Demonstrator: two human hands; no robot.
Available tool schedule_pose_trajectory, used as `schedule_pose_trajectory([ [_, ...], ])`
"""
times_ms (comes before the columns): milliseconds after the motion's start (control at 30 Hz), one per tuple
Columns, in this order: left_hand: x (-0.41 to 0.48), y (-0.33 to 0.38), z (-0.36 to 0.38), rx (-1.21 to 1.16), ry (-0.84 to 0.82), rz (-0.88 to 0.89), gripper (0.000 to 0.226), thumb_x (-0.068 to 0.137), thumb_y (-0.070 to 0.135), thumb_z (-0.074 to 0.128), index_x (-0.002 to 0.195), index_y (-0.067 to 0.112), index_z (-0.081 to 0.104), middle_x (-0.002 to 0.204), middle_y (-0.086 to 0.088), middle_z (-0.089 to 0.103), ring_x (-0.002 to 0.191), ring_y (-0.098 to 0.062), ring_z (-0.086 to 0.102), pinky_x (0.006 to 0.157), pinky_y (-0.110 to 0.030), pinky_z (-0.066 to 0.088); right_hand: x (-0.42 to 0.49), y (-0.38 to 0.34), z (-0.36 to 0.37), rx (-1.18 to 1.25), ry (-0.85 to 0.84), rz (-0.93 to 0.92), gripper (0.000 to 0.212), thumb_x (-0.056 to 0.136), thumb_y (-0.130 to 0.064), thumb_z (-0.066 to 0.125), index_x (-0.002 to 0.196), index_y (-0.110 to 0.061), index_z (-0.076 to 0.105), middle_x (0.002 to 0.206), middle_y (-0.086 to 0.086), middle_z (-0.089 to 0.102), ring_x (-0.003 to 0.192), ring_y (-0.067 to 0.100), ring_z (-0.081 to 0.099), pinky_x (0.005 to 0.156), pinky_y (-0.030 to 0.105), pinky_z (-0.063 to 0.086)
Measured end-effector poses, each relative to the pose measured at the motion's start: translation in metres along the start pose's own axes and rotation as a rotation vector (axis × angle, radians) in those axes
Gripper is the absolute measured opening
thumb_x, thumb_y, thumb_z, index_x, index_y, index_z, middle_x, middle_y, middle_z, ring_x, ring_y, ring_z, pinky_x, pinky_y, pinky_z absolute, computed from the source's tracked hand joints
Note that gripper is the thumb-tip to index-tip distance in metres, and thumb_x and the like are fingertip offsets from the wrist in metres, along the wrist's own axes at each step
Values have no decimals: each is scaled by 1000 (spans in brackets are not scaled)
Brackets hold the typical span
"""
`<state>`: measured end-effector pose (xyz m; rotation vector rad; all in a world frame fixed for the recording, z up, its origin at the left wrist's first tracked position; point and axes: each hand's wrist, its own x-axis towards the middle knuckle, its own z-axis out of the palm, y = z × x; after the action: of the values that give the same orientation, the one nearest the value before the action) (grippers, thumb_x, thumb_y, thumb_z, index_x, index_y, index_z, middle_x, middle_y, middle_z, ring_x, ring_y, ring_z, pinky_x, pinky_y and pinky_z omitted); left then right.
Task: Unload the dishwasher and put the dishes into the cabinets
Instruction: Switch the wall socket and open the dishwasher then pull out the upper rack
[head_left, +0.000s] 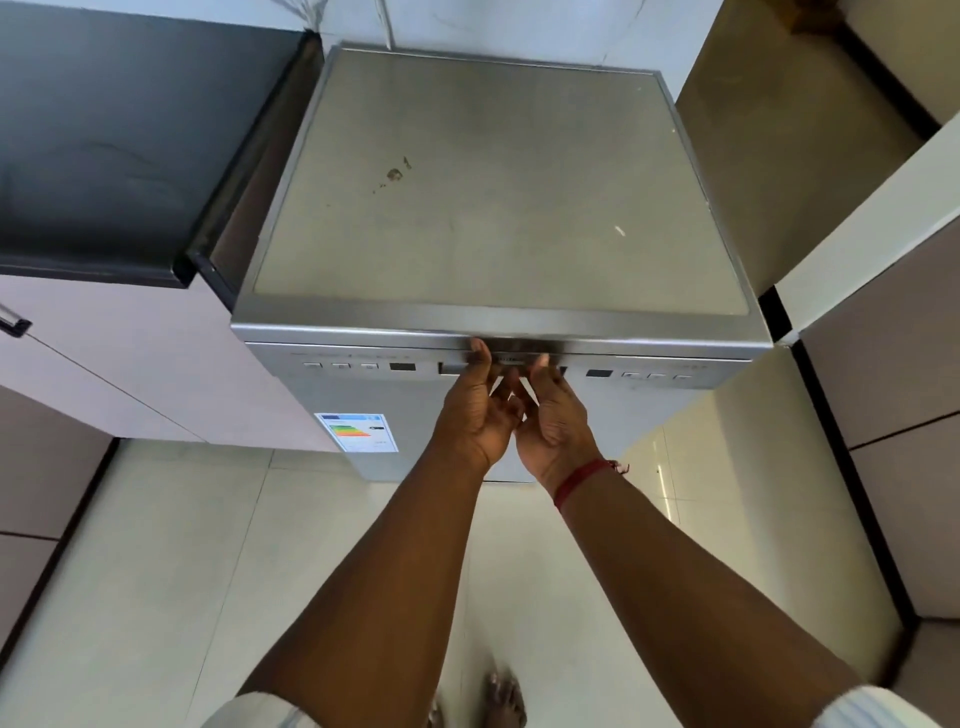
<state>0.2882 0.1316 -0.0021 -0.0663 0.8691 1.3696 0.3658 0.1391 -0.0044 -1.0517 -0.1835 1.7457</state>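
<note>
The dishwasher (498, 197) fills the middle of the view and runs up toward 12 o'clock, a steel-grey freestanding machine seen from above, with a few brown stains on its flat top. Its door (457, 405) is shut, facing down toward 6 o'clock.

Both hands meet at the centre of the door's top strip. The left hand (475, 415) has its thumb raised against the lip under the top, and its fingers curl into the handle recess (451, 368). The right hand (558, 421), just beside it at 3 o'clock and touching it, curls its fingers into the same recess. A red thread (579, 480) circles the right wrist.

Small control buttons (340, 366) line the strip to either side of the hands. An energy label (358, 432) is stuck on the door at 8 o'clock from the hands.

At 10 o'clock a black tabletop (119, 135) sits over pale cabinets (130, 358). More cabinet fronts (893, 395) stand at 3 o'clock. Pale floor tiles (156, 571) spread below, with bare feet (501, 696) at 6 o'clock.
</note>
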Motion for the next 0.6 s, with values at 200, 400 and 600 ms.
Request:
schedule_pose_trajectory([
  [200,4,-4,-5,174,49,66,40,92,47,57,116,16,63,88,6,71,79,-14,56,63,-27,47,10,7,1,-78,47,-3,28,86,-32,70,110,-17,65,112,5,67,96,19,59,70,29,48],
  [400,10,-8,-2,307,194,102,40,86,59,58,100,23,66,93,3,62,84,-17,47,73,-36,47,6,-1,-1,-194,70,-11,32,88,-41,66,111,-19,64,115,-1,63,110,20,53,84,33,44],
  [600,12,-13,1,307,270,166,43,84,58,61,95,17,67,79,-1,54,69,-16,42,71,-37,47,3,1,7,-213,143,-38,20,86,-42,68,91,-23,64,114,-1,65,122,26,48,98,44,43],
])
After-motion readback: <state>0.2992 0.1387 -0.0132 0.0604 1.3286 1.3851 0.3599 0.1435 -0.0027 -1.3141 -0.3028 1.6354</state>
